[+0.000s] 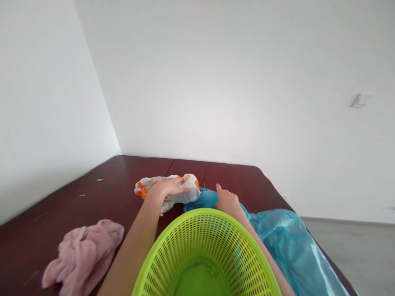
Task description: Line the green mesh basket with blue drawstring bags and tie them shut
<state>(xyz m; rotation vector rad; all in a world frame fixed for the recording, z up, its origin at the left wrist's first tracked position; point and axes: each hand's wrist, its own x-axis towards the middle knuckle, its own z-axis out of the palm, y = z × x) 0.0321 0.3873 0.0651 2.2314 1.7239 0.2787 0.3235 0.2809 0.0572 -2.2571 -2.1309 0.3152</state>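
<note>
My left hand lies on a crumpled white and orange plastic bag on the dark wooden table, with its fingers curled over the bag's top. My right hand rests just to the right, on a blue plastic bag, with its fingers folded under and the thumb pointing up. What those fingers pinch is hidden. A lime green perforated basket stands in front of both hands, close to me, and hides part of each forearm.
A pink towel lies bunched on the table at the lower left. Small crumbs dot the far left of the table. White walls meet behind the table, and grey floor shows at the right past the table's edge.
</note>
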